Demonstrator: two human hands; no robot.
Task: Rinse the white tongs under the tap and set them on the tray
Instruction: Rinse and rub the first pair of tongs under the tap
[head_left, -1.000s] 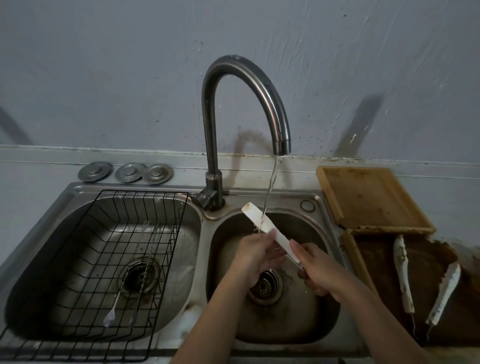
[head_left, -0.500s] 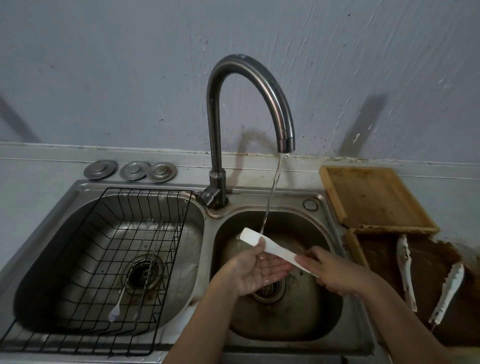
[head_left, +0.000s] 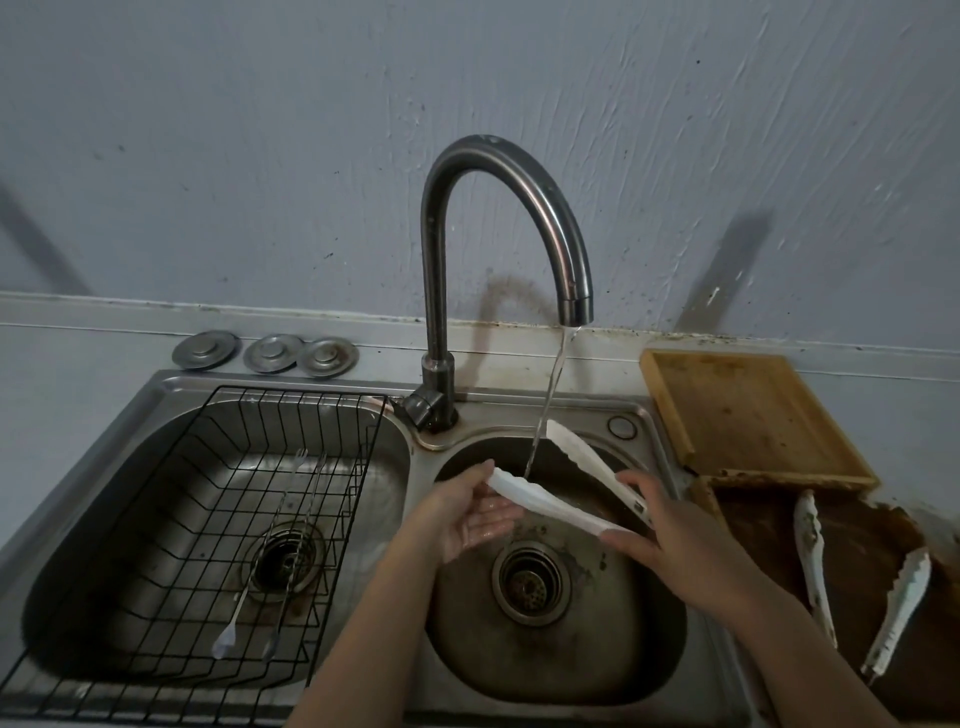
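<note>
Head view looks down on a double stainless-steel sink (head_left: 670, 467), and over its right-hand basin the pair of white plastic tongs (head_left: 545, 506) is held splayed in a V under the thin stream of water (head_left: 545, 410) that falls from the curved dark metal tap (head_left: 519, 171).

The right hand (head_left: 670, 530) pinches the hinge end of the tongs, fingers curled round where the two arms meet. From that hand the arms fan out toward ten and eleven o'clock, so the long axis runs from the right hand up and to the left, across the basin. The stream passes between the two arms and seems to meet the nearer one close to its tip.

The left hand (head_left: 467, 514) lies open and palm-up under the nearer arm, its wet fingers relaxed and its thumb touching the tip; it supports rather than grips.

The dark brown tray (head_left: 857, 525) sits on the bench at about three o'clock from the right hand, just beside the basin rim, below a pale wooden board (head_left: 753, 415). Another pair of white tongs (head_left: 852, 577) already lies on it, open.

The rinse looks to be in progress. As I judge it, the right hand is the nearer to the tray and has the only real hold, so it would carry the tongs rightward, hinge end leading, with the tips trailing back over the sink.
</note>
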